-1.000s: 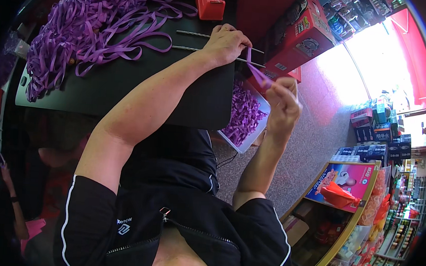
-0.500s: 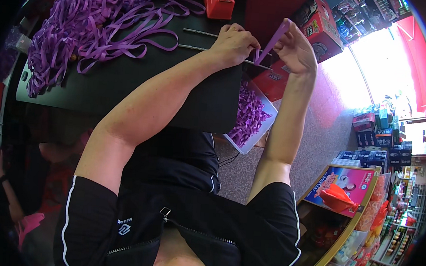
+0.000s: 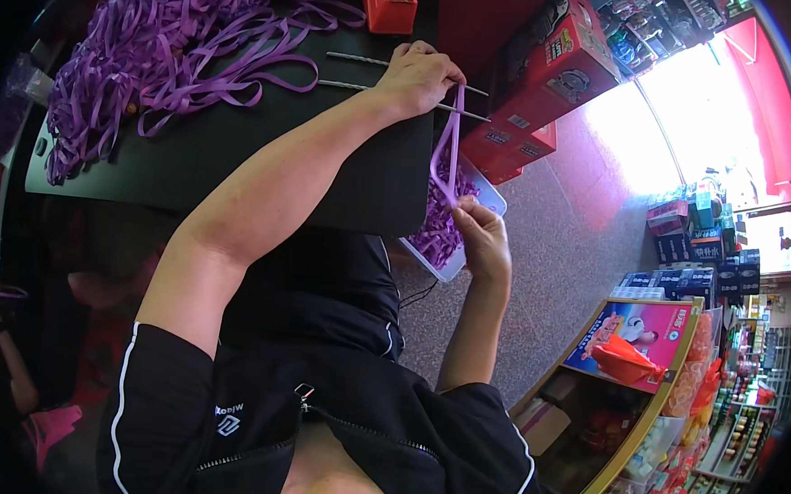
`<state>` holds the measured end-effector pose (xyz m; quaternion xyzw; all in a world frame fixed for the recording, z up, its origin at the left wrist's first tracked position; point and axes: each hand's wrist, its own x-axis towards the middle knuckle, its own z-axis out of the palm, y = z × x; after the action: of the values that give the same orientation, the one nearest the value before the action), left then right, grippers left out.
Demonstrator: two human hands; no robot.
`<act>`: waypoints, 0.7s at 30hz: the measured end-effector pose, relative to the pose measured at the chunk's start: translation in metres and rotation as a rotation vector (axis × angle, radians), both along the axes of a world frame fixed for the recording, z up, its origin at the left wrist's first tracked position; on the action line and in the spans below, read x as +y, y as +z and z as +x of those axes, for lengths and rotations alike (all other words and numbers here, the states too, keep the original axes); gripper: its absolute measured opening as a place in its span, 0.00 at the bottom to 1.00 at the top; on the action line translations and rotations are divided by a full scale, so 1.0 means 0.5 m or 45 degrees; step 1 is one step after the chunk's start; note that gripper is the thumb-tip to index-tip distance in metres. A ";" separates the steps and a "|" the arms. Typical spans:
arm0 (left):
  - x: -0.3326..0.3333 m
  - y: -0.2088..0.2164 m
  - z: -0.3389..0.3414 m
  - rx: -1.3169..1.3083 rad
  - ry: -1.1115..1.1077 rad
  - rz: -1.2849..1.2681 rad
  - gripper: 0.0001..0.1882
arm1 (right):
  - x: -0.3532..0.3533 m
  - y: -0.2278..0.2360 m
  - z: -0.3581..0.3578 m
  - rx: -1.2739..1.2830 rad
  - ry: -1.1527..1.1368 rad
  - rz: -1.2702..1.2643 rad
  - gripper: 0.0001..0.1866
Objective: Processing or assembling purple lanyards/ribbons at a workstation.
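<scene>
Two thin metal rods [image 3: 344, 85] stick out past the right edge of the dark table, side by side. My left hand [image 3: 415, 78] lies over them, fingers closed, its fingertips at the top of a purple ribbon [image 3: 444, 150]. That ribbon hangs down by the rod ends as a long narrow loop. Its lower end is pinched between the thumb and fingers of my right hand [image 3: 485, 239], below and to the right. On the table at left, a large tangled heap of purple ribbon [image 3: 168, 43] spreads out, with loose loops reaching toward the rods.
A red tape dispenser [image 3: 389, 7] stands at the table's [image 3: 265, 157] far edge. Beneath the ribbon, a white bin [image 3: 493, 199] holds short purple ribbon pieces. Red boxes [image 3: 551, 75] are stacked beyond, and a display case [image 3: 615, 351] stands at right. Another person's arm [image 3: 17, 360] shows at far left.
My right hand has come down and toward me from above the rod ends, drawing the ribbon into a long hanging loop. My left hand stays at the rods.
</scene>
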<state>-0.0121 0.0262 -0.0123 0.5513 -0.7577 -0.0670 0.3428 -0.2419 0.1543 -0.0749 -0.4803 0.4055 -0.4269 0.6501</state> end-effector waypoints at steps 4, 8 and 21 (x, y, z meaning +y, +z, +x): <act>0.005 0.001 0.000 0.006 -0.005 -0.008 0.09 | 0.012 -0.067 0.000 -0.054 -0.117 -0.060 0.04; 0.004 0.001 -0.002 0.007 -0.008 0.016 0.09 | 0.035 -0.078 0.010 -0.091 -0.172 -0.288 0.05; 0.003 0.002 0.000 -0.007 -0.007 -0.008 0.09 | 0.049 -0.008 0.026 0.120 -0.295 -0.749 0.09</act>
<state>-0.0121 0.0276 -0.0112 0.5484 -0.7603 -0.0642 0.3422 -0.2287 0.1789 -0.0786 -0.6176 0.3462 -0.5743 0.4110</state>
